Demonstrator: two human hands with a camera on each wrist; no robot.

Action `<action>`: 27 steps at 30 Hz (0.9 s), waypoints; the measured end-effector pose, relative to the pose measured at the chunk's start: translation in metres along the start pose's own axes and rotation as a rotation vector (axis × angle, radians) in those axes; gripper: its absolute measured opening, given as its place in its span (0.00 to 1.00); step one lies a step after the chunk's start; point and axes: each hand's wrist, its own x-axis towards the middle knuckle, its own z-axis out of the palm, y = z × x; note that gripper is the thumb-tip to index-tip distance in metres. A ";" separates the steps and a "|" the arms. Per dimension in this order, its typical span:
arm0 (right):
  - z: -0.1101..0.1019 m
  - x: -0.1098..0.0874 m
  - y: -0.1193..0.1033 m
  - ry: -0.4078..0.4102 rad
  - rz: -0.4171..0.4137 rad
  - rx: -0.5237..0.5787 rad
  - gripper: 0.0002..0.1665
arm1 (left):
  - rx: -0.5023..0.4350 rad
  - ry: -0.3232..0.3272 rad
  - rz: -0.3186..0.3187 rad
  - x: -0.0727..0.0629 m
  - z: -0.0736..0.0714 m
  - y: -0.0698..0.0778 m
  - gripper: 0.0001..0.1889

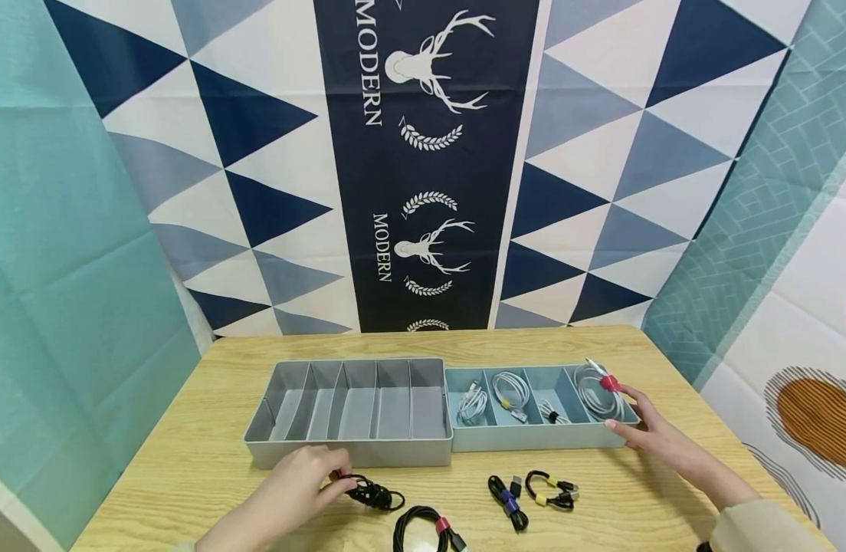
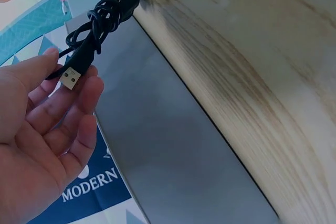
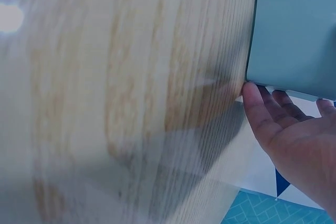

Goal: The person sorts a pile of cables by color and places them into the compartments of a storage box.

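My left hand (image 1: 302, 475) pinches a coiled black USB cable (image 1: 375, 494) at one end. The cable's metal USB plug (image 2: 70, 78) shows by my fingers in the left wrist view. Just behind that hand is the front wall of a grey divided box (image 1: 350, 452). My right hand (image 1: 654, 433) holds the right end of a light blue divided box (image 1: 533, 438), thumb at the front rim and fingers against the end. A white coiled cable (image 1: 591, 395) with a red strap (image 1: 609, 382) sits in the end compartment beside it.
Other blue compartments hold white cables (image 1: 511, 395). In front lie a black cable with a red strap (image 1: 412, 521), one with a blue strap (image 1: 509, 502) and one with yellow straps (image 1: 550, 491). All this stands on a wooden table (image 1: 209, 429) with patterned cloth behind.
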 end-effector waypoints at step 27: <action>0.000 -0.002 -0.006 -0.005 0.020 -0.012 0.45 | -0.016 0.051 0.020 0.014 -0.018 0.002 0.07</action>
